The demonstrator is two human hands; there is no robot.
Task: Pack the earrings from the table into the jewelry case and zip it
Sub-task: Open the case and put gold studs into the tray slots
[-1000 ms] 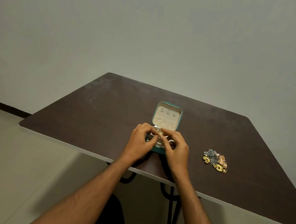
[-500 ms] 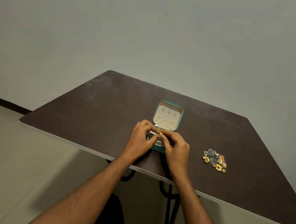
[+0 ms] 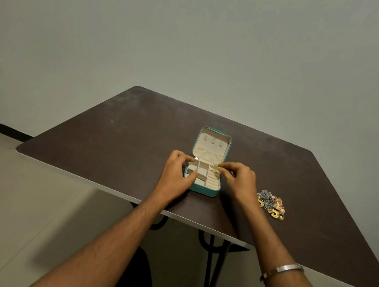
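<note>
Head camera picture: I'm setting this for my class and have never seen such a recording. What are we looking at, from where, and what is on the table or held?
No machine here: a person wears one camera on the head, looking forward and down at their own bare arms. On the dark table stands an open teal jewelry case, lid up, with one gold earring already in a right-hand compartment. The left hand steadies the case, its fingers curled on the left edge. The right hand is at the case's right edge with pinched fingertips; what they hold is too small to tell. A pile of earrings waits to the right. A metal bracelet circles the right wrist.
</note>
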